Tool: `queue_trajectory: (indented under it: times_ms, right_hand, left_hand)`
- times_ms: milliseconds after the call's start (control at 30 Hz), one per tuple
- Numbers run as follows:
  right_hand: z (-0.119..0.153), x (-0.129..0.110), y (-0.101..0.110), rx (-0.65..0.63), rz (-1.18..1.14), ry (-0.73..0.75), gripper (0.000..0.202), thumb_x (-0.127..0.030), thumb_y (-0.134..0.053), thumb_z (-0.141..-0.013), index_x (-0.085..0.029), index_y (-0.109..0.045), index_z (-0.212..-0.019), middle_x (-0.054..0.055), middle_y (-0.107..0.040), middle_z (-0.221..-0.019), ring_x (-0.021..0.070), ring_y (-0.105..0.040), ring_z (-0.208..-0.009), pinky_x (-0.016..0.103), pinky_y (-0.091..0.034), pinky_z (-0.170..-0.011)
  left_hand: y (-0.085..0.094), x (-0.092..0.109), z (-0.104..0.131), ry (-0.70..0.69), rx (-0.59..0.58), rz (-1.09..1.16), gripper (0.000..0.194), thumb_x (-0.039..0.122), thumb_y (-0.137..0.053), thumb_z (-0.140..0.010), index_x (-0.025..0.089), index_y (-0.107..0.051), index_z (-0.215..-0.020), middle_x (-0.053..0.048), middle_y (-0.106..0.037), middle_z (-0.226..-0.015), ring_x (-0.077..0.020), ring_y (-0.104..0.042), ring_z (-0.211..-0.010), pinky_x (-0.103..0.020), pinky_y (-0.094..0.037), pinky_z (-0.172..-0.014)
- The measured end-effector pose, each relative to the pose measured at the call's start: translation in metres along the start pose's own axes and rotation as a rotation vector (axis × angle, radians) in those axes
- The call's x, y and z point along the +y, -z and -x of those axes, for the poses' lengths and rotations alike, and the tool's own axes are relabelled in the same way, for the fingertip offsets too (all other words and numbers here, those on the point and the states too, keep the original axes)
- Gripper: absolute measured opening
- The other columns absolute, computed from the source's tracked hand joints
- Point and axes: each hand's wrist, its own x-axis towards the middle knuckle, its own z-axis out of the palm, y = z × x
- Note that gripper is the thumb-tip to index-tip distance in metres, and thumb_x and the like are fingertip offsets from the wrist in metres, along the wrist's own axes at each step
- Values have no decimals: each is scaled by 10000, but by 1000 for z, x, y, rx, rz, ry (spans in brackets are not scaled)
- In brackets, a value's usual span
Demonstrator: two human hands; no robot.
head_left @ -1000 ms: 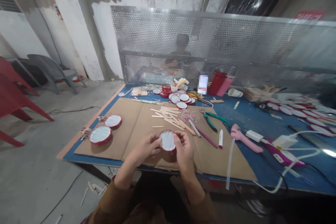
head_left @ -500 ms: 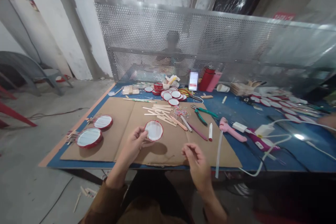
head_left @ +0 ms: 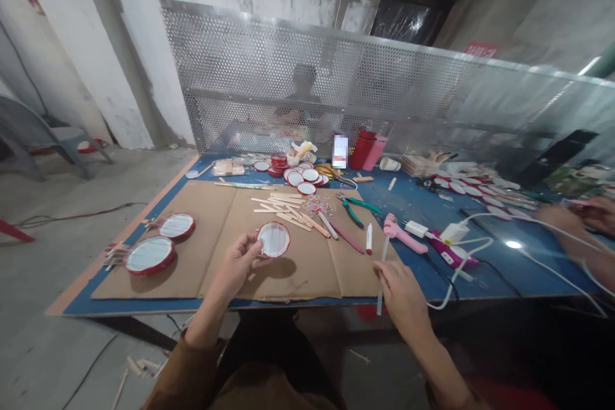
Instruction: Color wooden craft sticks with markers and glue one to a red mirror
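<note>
My left hand (head_left: 236, 265) holds a round red-rimmed white lid (head_left: 273, 239) above the brown cardboard sheet (head_left: 202, 250). My right hand (head_left: 402, 290) is at the table's near edge, fingers loosely curled beside the lower end of a clear glue stick (head_left: 382, 269) that hangs over the edge; I cannot tell whether they touch it. A pink glue gun (head_left: 402, 234) lies just beyond. Wooden sticks (head_left: 283, 208) lie scattered on the cardboard ahead of the lid.
Two finished red-rimmed discs (head_left: 150, 254) sit at the cardboard's left. Green pliers (head_left: 355, 206), pens, more lids (head_left: 300, 176), red bottles (head_left: 361, 148) and white cables (head_left: 485, 250) crowd the blue table (head_left: 504, 275). Another person's hands (head_left: 576, 221) work at the right. A perforated metal screen (head_left: 336, 90) stands behind.
My right hand let go of the lid and moved right to the table edge by the glue stick. My left hand keeps the lid. The view turned right.
</note>
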Motion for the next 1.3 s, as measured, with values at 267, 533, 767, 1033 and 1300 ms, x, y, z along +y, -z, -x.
queue_trajectory:
  times_ms: [267,533,767,1033,1300]
  right_hand:
    - [-3,-13,-34,191,-173,-99,264,-200,-382,-939,-192,-642,-986,89,-706,-966,208,-649,-913,354,-511,-825]
    - [4,-28,-33,281,-265,-260,254,-198,-403,-902,-203,-657,-917,83,-719,-919,208,-669,-894,370,-528,-830]
    - [6,-29,-33,276,-272,-279,254,-206,-399,-898,-214,-653,-906,76,-717,-910,209,-668,-884,373,-521,-829]
    - [7,-20,-34,285,-187,-168,245,-206,-404,-892,-194,-647,-919,91,-712,-906,220,-665,-851,346,-500,-793]
    - [-2,-25,-23,330,-107,-67,236,-183,-407,-894,-190,-642,-879,84,-716,-843,213,-666,-793,326,-489,-763]
  left_hand:
    - [1,0,1,-8,2,-13,424,476,-757,-696,161,-592,-928,2,-669,-819,-143,-676,-771,-302,-592,-768]
    - [-1,5,2,5,36,-27,440,475,-792,-639,167,-577,-868,18,-658,-775,-126,-670,-706,-278,-595,-744]
    - [-2,6,2,9,62,-43,454,477,-783,-639,159,-572,-885,11,-656,-767,-136,-685,-710,-273,-596,-715]
    - [-4,6,3,-2,30,-15,480,492,-790,-636,155,-565,-894,30,-614,-755,-101,-648,-640,-273,-595,-677]
    - [-4,2,3,12,-6,-6,500,513,-779,-653,151,-572,-929,10,-620,-762,-120,-657,-661,-280,-595,-663]
